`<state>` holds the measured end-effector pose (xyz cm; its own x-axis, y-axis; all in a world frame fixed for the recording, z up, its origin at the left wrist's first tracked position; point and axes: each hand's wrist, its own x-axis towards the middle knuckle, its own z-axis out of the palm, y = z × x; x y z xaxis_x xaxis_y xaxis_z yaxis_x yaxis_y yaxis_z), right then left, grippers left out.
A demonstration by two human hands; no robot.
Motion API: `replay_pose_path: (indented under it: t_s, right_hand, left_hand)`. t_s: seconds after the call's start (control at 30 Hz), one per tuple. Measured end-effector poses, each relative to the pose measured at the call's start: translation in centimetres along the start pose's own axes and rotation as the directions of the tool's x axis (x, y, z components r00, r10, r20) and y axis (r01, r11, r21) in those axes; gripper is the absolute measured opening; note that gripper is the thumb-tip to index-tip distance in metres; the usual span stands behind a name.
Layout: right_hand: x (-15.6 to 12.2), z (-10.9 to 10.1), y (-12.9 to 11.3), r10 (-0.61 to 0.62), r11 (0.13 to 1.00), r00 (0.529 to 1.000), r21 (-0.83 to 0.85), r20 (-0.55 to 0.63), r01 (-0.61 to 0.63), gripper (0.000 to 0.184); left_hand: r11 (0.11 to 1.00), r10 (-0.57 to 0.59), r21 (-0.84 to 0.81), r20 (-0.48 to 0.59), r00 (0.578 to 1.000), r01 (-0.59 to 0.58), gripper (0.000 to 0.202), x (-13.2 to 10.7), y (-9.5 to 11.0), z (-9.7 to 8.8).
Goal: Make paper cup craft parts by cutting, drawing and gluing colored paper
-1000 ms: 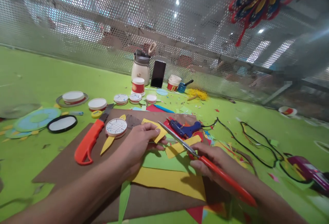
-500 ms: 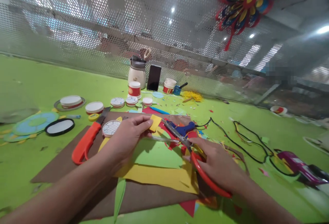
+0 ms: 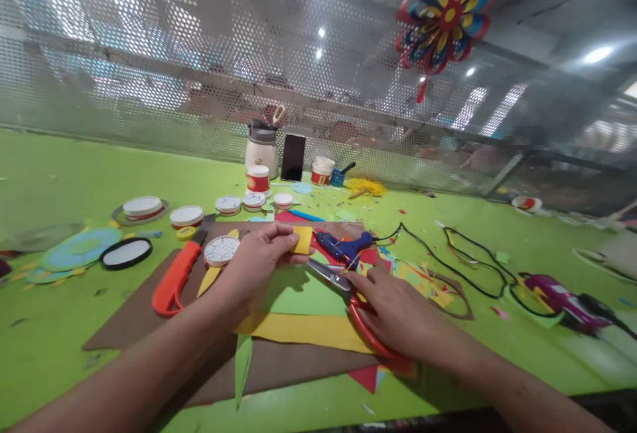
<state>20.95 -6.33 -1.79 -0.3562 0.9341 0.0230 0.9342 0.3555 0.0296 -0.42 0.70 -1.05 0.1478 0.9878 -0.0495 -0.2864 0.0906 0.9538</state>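
Note:
Pinched between the thumb and fingers of my left hand (image 3: 271, 247) is a small yellow paper piece (image 3: 302, 240). My right hand (image 3: 388, 294) is wrapped round red-handled scissors (image 3: 334, 278), whose blades point left, just below the yellow piece and look closed together. Under both hands lie a green paper sheet (image 3: 298, 297) and a yellow paper strip (image 3: 308, 333) on a brown board (image 3: 293, 373). A blue glue gun (image 3: 351, 247) rests right behind the scissors. Left of my left hand lies a cutter with an orange handle (image 3: 174, 280).
White lids (image 3: 188, 215) and a black-rimmed disc (image 3: 126, 253) lie at the left. A jug (image 3: 261, 151), a phone (image 3: 293, 157) and paper cups (image 3: 322, 171) stand at the back. A black cord (image 3: 475, 277) and a purple tool (image 3: 562, 300) lie at the right.
The scissor blades, spread apart before, have come together. My right hand has shifted left and the scissors sit lower beneath the yellow piece. My left hand still holds the piece, now turned flatter.

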Motion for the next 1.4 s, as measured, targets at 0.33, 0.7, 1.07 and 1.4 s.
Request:
replay_pose_path:
  t_s: [0.33, 0.7, 1.07, 1.4]
  right_hand:
    - [3.2, -2.5, -1.1, 0.036, 0.714, 0.989, 0.696, -0.141, 0.073, 0.025]
    - [3.9, -0.8, -1.6, 0.083, 0.342, 0.99, 0.936, -0.112, 0.077, 0.023]
    - [3.4, -0.3, -1.7, 0.111, 0.7, 0.95, 0.701, -0.292, 0.134, 0.023]
    - [3.2, -0.2, -1.7, 0.171, 0.647, 0.951, 0.757, -0.258, 0.089, 0.02]
  left_hand:
    - [0.997, -0.072, 0.002, 0.121, 0.99, 0.072, 0.015, -1.1, 0.2, 0.8]
    - [0.986, -0.086, 0.156, 0.205, 0.975, 0.055, 0.027, -2.0, -0.1, 1.3]
    - [0.88, -0.06, 0.473, 0.198, 0.978, -0.041, 0.017, -1.9, -0.4, 2.0]
    - [0.935, -0.054, 0.355, 0.133, 0.99, 0.003, 0.022, -2.2, -0.4, 2.5]
